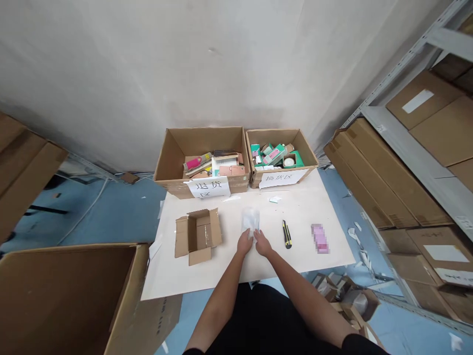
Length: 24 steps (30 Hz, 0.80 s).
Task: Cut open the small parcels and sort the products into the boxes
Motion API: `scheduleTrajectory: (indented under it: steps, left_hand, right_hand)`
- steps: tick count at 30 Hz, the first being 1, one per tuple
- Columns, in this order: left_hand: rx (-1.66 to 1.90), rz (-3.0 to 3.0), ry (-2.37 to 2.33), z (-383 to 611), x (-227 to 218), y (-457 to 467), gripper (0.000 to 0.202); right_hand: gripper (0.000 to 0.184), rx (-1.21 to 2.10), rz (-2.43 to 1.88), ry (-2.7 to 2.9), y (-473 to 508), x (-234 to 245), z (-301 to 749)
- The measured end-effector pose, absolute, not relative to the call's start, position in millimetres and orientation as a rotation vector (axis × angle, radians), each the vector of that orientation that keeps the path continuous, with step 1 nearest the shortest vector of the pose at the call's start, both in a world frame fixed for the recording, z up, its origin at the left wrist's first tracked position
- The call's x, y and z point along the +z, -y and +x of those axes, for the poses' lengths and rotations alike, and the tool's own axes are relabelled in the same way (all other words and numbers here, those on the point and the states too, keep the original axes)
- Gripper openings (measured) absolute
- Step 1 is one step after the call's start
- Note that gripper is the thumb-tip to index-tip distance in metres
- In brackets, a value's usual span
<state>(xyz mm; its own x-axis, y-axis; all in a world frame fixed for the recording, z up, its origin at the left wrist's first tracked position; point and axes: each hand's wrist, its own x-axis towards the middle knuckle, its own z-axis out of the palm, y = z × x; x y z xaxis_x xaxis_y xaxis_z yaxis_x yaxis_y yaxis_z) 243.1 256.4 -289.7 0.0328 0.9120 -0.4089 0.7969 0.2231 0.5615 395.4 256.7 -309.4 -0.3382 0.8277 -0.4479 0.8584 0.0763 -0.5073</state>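
A pale, translucent plastic bag [251, 217] lies flat near the middle of the white table [162, 276]. My left hand [244, 242] grips its near edge, fingers closed on it. Close beside it, my right hand [262, 242] pinches the same edge. What is inside the bag, if anything, I cannot make out. To the left stands a small open cardboard box [202, 230], flaps spread, with nothing visible in it. Right of my hands lies a black and yellow utility knife [287, 234]. Farther right is a pink item [320, 238], blurred by pixelation.
Two labelled cardboard boxes stand at the back: the left box [177, 189] holds mixed packages, the right box [312, 162] green and pink ones. Paper scraps [275, 199] lie before them. A large open carton [138, 276] is at lower left; shelving [391, 130] with cartons lines the right.
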Motion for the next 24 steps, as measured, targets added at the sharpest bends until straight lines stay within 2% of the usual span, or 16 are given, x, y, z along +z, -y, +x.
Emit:
scheduleTrajectory:
  steps: [3, 8, 10, 14, 16, 18, 21, 24]
  left_hand:
    - [0.14, 1.553, -1.82, 249.1, -298.7, -270.4, 0.049]
    - [0.047, 1.538, -1.847, 257.1, -303.5, -279.9, 0.02]
    - [0.042, 1.544, -1.86, 260.4, -302.5, -280.1, 0.022]
    - [0.027, 1.6, -1.883, 265.1, -300.3, -280.3, 0.043]
    - [0.02, 1.613, -1.886, 265.6, -299.5, -282.0, 0.035]
    - [0.045, 1.61, -1.876, 265.8, -297.4, -284.6, 0.024]
    - [0.128, 1.632, -1.826, 267.7, -291.1, -288.2, 0.026]
    - [0.482, 1.607, -1.7, 269.2, -285.4, -290.5, 0.027]
  right_hand:
    - [0.081, -1.243, 1.812, -2.343, -249.5, -313.7, 403.4]
    - [0.083, -1.22, 1.949, -2.29, -243.1, -311.8, 418.8]
    - [0.08, -1.17, 2.004, -2.246, -243.4, -309.6, 423.8]
    - [0.068, -1.119, 2.093, -2.132, -245.1, -308.5, 428.6]
    - [0.067, -1.122, 2.097, -2.099, -244.7, -309.1, 429.1]
    - [0.07, -1.122, 2.098, -2.073, -243.2, -309.7, 429.7]
    - [0.078, -1.075, 2.157, -2.024, -240.1, -309.7, 432.3]
    - [0.091, -1.015, 2.259, -2.021, -238.7, -307.9, 436.2]
